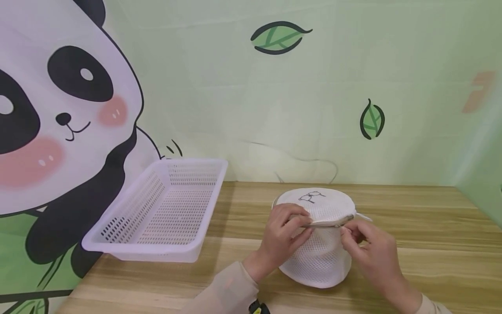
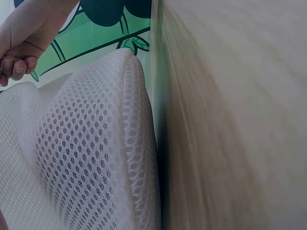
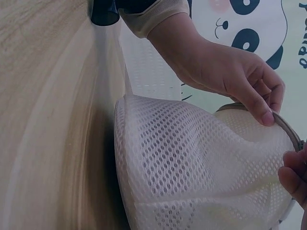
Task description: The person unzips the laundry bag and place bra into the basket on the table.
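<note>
A white plastic basket (image 1: 157,254) with slotted walls and base rests on a wood-grain table (image 1: 431,244), which spreads out to the basket's right. Left of the basket and behind it, a large cartoon panda (image 1: 90,150) with pink cheeks is printed on a pale green backdrop (image 1: 219,87). Above and to the right of the basket is a long printed leaf (image 1: 279,38); a smaller leaf (image 1: 372,123) sits farther right of the basket. Farthest right from the basket, a faint reddish mark (image 1: 479,89) shows on the backdrop.
</note>
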`<action>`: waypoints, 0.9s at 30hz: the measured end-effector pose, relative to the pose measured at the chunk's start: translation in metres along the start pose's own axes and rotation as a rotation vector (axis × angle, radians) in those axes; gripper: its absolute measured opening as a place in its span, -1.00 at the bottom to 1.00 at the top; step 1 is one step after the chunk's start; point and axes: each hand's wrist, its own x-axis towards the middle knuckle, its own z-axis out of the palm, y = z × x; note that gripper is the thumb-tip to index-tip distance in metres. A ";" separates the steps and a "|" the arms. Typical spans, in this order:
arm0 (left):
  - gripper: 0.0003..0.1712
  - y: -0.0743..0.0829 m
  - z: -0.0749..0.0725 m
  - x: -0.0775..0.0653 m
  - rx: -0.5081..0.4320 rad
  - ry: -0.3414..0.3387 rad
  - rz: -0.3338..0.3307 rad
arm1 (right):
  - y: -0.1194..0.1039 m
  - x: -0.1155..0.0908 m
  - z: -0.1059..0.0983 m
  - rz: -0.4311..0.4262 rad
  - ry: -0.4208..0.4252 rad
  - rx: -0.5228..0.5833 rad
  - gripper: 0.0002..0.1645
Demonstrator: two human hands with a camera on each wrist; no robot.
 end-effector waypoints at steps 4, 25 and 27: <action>-0.82 -0.001 -0.001 0.000 0.002 0.009 0.000 | 0.001 0.001 -0.002 0.020 -0.005 -0.008 -0.81; -0.83 -0.002 0.000 0.002 0.037 0.024 0.008 | 0.015 0.005 -0.005 0.071 0.003 -0.010 -0.83; -0.84 -0.001 0.002 0.003 0.045 0.027 0.018 | 0.016 0.006 -0.006 0.095 -0.014 -0.015 -0.83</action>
